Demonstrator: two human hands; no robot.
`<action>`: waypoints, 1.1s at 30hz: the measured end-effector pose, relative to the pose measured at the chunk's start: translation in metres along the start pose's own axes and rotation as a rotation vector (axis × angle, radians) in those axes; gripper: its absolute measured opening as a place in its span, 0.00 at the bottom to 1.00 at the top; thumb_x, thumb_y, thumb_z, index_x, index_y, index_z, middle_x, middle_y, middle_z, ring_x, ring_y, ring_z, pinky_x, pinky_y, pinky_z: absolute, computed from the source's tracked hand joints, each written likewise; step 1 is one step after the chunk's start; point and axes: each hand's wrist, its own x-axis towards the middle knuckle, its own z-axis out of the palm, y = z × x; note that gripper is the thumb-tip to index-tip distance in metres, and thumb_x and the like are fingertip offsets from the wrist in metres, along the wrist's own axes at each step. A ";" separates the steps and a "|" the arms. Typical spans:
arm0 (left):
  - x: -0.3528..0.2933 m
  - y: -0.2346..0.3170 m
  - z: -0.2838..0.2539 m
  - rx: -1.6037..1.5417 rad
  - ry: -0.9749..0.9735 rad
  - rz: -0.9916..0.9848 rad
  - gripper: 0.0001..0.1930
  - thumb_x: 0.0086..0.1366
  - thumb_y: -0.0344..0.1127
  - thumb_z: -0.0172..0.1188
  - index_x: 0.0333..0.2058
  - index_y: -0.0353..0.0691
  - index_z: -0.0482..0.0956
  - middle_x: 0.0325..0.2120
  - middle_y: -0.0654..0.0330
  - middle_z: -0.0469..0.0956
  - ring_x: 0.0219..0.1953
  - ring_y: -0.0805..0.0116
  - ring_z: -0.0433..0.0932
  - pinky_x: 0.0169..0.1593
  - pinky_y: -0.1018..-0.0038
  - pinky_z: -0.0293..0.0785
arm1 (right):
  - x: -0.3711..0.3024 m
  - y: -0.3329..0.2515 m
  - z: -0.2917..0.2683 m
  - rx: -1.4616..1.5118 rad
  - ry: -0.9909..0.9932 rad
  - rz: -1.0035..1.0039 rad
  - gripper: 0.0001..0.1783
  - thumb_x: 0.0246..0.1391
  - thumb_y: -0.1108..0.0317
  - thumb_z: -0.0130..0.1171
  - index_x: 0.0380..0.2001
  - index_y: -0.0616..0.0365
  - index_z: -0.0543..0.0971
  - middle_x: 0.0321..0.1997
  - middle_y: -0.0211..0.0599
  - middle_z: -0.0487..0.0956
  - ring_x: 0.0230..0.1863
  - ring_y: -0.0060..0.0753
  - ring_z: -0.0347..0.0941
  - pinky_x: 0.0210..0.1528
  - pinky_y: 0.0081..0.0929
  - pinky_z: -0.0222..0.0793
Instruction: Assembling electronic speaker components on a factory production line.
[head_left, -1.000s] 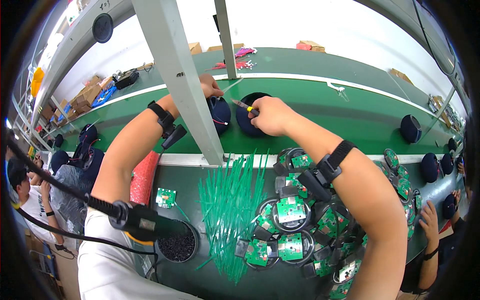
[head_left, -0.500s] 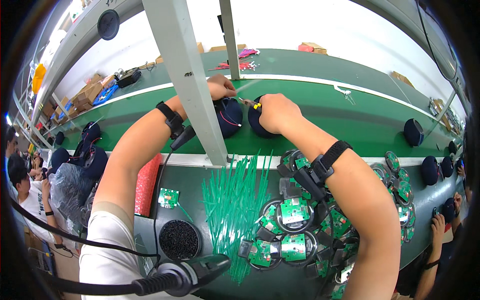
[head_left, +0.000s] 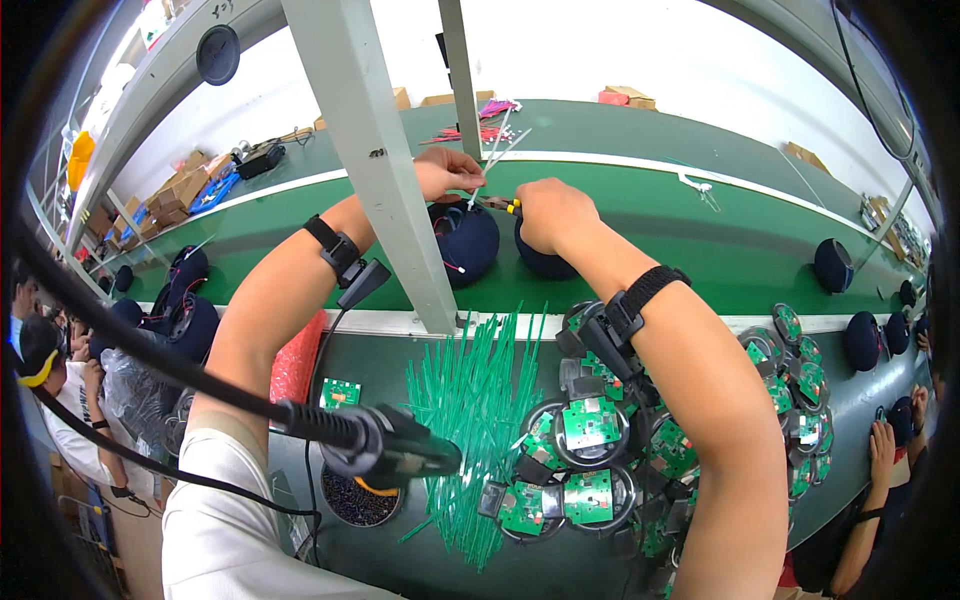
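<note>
My left hand point(head_left: 450, 175) pinches thin white cable ties point(head_left: 506, 148) just above a dark blue rounded casing point(head_left: 468, 246). A thin red wire shows on the casing, which sits on the green belt point(head_left: 650, 240). In my right hand point(head_left: 555, 215) are small pliers point(head_left: 512, 206) with yellow and black handles, their tips pointing left toward the ties. Whether the tips touch a tie I cannot tell. Under my right hand stands a second dark blue casing point(head_left: 541, 262), partly hidden.
A grey post point(head_left: 372, 150) rises beside my left forearm. Nearer lie green strips point(head_left: 465, 400), round parts with green circuit boards point(head_left: 590, 422) and a bowl of small black pieces point(head_left: 352, 502). A black cabled tool point(head_left: 390, 443) hangs in front. Co-workers sit both sides.
White ties now show clearly at my left hand, where a pale blur was. The left casing has shifted slightly right. The black cabled tool has swung up across the bowl.
</note>
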 end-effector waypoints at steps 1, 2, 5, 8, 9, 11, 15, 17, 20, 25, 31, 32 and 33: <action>0.000 0.001 0.000 -0.011 -0.012 -0.005 0.10 0.64 0.38 0.69 0.40 0.40 0.82 0.35 0.68 0.80 0.37 0.78 0.75 0.40 0.78 0.74 | 0.001 0.000 0.000 0.015 -0.005 0.009 0.14 0.52 0.70 0.58 0.42 0.61 0.85 0.47 0.52 0.84 0.49 0.52 0.82 0.50 0.44 0.79; -0.001 0.002 0.000 -0.021 -0.024 -0.010 0.11 0.64 0.39 0.69 0.40 0.40 0.82 0.34 0.68 0.79 0.37 0.78 0.75 0.40 0.78 0.73 | 0.001 0.000 0.001 0.030 -0.011 0.018 0.15 0.52 0.70 0.58 0.42 0.61 0.85 0.47 0.51 0.84 0.50 0.52 0.82 0.51 0.44 0.79; -0.002 0.005 0.006 -0.035 -0.015 0.002 0.12 0.64 0.40 0.70 0.40 0.40 0.82 0.34 0.68 0.78 0.38 0.78 0.75 0.40 0.78 0.72 | 0.002 0.000 0.000 0.020 -0.046 0.028 0.15 0.53 0.70 0.58 0.43 0.61 0.84 0.48 0.51 0.84 0.51 0.52 0.81 0.52 0.44 0.78; -0.003 0.006 0.004 -0.026 -0.018 -0.010 0.11 0.64 0.40 0.69 0.40 0.40 0.82 0.35 0.68 0.78 0.39 0.79 0.74 0.41 0.78 0.72 | 0.005 0.001 0.005 0.042 -0.014 0.002 0.15 0.53 0.69 0.58 0.44 0.61 0.84 0.48 0.51 0.83 0.52 0.52 0.81 0.53 0.44 0.78; -0.001 0.004 0.004 -0.026 -0.016 -0.010 0.11 0.64 0.40 0.69 0.40 0.40 0.82 0.35 0.68 0.78 0.39 0.79 0.74 0.41 0.78 0.72 | 0.005 0.001 0.005 0.042 -0.014 0.000 0.15 0.53 0.69 0.58 0.44 0.61 0.84 0.48 0.51 0.83 0.52 0.52 0.81 0.53 0.44 0.78; 0.002 0.001 0.002 -0.025 -0.029 0.005 0.10 0.65 0.39 0.68 0.40 0.40 0.82 0.34 0.68 0.78 0.38 0.79 0.74 0.40 0.78 0.72 | 0.004 0.001 0.005 0.070 -0.018 -0.006 0.15 0.53 0.67 0.61 0.44 0.59 0.84 0.49 0.51 0.83 0.52 0.52 0.80 0.54 0.45 0.77; 0.004 0.003 0.004 -0.060 -0.079 0.022 0.10 0.66 0.39 0.68 0.40 0.40 0.82 0.33 0.69 0.78 0.36 0.79 0.74 0.39 0.79 0.72 | 0.002 0.005 0.004 0.076 -0.019 -0.012 0.16 0.54 0.63 0.64 0.44 0.58 0.84 0.49 0.50 0.83 0.52 0.52 0.80 0.54 0.45 0.77; 0.002 0.007 0.008 -0.050 -0.057 0.016 0.10 0.66 0.38 0.67 0.40 0.39 0.82 0.32 0.69 0.77 0.35 0.79 0.74 0.39 0.79 0.71 | 0.001 0.008 0.005 0.104 -0.017 -0.015 0.16 0.55 0.60 0.66 0.44 0.58 0.84 0.48 0.50 0.83 0.51 0.53 0.80 0.53 0.45 0.77; 0.001 0.007 0.006 -0.034 -0.061 0.024 0.11 0.66 0.39 0.67 0.41 0.39 0.81 0.33 0.67 0.78 0.38 0.78 0.75 0.41 0.77 0.73 | 0.000 0.005 0.008 0.104 0.001 -0.013 0.16 0.56 0.59 0.66 0.43 0.57 0.84 0.47 0.51 0.84 0.51 0.53 0.80 0.53 0.45 0.77; 0.002 0.011 0.019 -0.117 -0.049 0.010 0.11 0.68 0.40 0.65 0.42 0.38 0.81 0.36 0.64 0.78 0.43 0.75 0.76 0.45 0.76 0.75 | 0.000 0.020 0.010 0.048 0.027 -0.005 0.15 0.54 0.62 0.66 0.42 0.58 0.84 0.46 0.53 0.83 0.49 0.53 0.81 0.52 0.45 0.78; -0.009 0.006 0.012 -0.016 0.047 0.092 0.11 0.69 0.38 0.62 0.41 0.36 0.81 0.29 0.66 0.79 0.32 0.76 0.77 0.36 0.76 0.75 | -0.024 0.018 -0.024 -0.015 0.032 0.130 0.14 0.52 0.69 0.61 0.42 0.61 0.84 0.46 0.55 0.83 0.48 0.55 0.82 0.50 0.46 0.79; -0.013 0.004 0.006 0.264 -0.010 0.156 0.10 0.69 0.37 0.62 0.41 0.36 0.81 0.26 0.67 0.79 0.27 0.77 0.76 0.32 0.77 0.74 | -0.032 0.018 -0.032 -0.022 0.035 0.173 0.14 0.52 0.70 0.60 0.42 0.61 0.84 0.46 0.55 0.83 0.48 0.55 0.82 0.51 0.46 0.79; -0.013 0.001 0.006 0.262 -0.010 0.162 0.10 0.69 0.37 0.62 0.41 0.36 0.81 0.26 0.67 0.79 0.27 0.77 0.76 0.32 0.77 0.74 | -0.039 0.022 -0.037 -0.027 0.037 0.176 0.14 0.52 0.70 0.60 0.42 0.61 0.84 0.46 0.55 0.83 0.48 0.55 0.82 0.51 0.46 0.79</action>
